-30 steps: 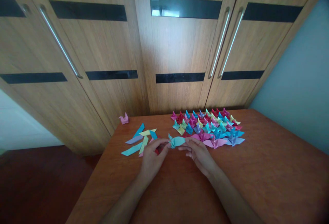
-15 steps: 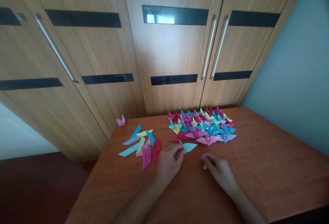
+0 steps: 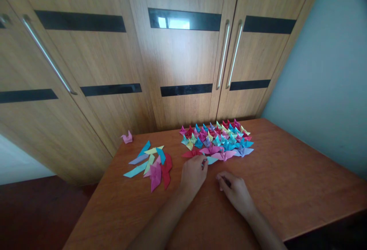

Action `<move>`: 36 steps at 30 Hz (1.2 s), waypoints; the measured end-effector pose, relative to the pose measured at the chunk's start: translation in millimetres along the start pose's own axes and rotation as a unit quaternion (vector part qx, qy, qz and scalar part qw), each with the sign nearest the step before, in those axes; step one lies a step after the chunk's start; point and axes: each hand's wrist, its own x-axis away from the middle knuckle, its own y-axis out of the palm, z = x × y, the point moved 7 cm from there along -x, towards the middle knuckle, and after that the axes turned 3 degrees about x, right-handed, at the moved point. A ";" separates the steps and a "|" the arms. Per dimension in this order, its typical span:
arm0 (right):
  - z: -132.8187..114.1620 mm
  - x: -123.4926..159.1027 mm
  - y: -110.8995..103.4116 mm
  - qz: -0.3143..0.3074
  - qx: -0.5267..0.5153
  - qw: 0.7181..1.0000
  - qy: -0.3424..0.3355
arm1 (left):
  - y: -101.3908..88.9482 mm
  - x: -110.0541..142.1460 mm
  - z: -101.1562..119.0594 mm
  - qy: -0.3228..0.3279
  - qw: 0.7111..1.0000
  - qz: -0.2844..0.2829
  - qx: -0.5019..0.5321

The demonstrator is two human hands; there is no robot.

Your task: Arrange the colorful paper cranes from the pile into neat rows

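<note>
My left hand (image 3: 194,172) has its fingers pinched on a light turquoise paper crane (image 3: 212,160) just in front of the rows of finished cranes. One wing shows past the fingertips; the rest is hidden behind the hand. A red paper crane (image 3: 191,153) lies right behind my left hand, with pink cranes (image 3: 225,155) beside it. My right hand (image 3: 235,192) rests low over the table to the right, its fingers curled in and nothing visible in them.
Rows of colourful paper cranes (image 3: 216,137) cover the back middle of the wooden table (image 3: 286,173). Loose folded paper strips and pieces (image 3: 137,169) lie at the left. A lone pink crane (image 3: 127,137) stands at the back left edge. Wooden cabinet doors (image 3: 183,59) rise behind.
My right hand has let go of the turquoise crane and drawn back toward me. My left hand has carried the crane right, close to the front row. The view has shifted right.
</note>
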 end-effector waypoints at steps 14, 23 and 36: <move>-5.6 0.3 -2.7 -0.005 0.021 1.000 0.001 | -3.6 -1.5 -1.3 -0.032 0.998 -0.033 -0.041; -7.8 0.4 -3.2 -0.015 0.021 1.000 0.004 | 5.2 -7.3 1.0 -0.029 0.997 -0.036 -0.060; -5.1 0.3 -0.6 -0.021 0.022 1.000 0.005 | 12.8 -16.5 4.8 -0.023 0.998 -0.030 -0.049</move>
